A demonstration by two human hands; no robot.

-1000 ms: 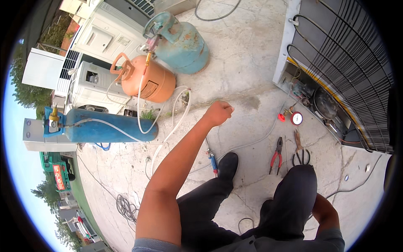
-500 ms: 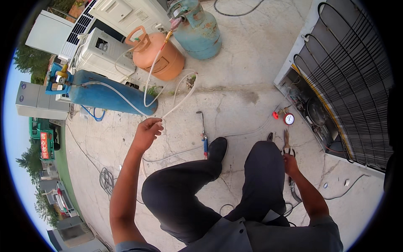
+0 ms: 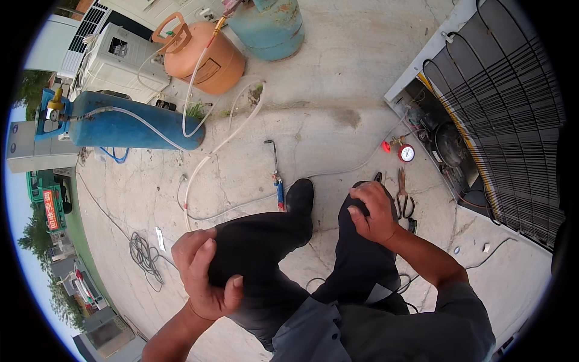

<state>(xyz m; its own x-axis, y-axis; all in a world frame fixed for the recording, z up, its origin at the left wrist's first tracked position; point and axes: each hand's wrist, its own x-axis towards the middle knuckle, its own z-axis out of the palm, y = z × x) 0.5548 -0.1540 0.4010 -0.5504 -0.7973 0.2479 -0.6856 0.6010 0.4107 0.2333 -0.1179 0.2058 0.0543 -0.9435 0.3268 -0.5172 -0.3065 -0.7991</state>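
Observation:
My left hand [image 3: 204, 276] is beside my left knee, fingers curved and thumb apart, with nothing in it. On my right knee rests my right hand [image 3: 373, 212], also holding nothing, its fingers bent over the trouser cloth and its thumb apart. Just beyond it, rusty shears [image 3: 402, 192] with black loop handles lie on the concrete. A hand torch [image 3: 278, 184] with a blue handle and long bent metal tube lies near my left shoe. A clear hose [image 3: 224, 142] runs across the ground. A round pressure gauge [image 3: 406, 153] with a red knob lies past the shears.
At the right stands a refrigerator's back [image 3: 500, 114] with black coils and an exposed compressor [image 3: 447, 145]. A blue cylinder [image 3: 136, 123] lies at the left, beyond it an orange cylinder [image 3: 205, 58] and a teal cylinder [image 3: 269, 29]. Coiled cable [image 3: 145, 259] lies left of me.
My left hand has let go of the clear hose and come back to my left knee; the hose lies lower. My right hand has left the shears and moved onto my right knee.

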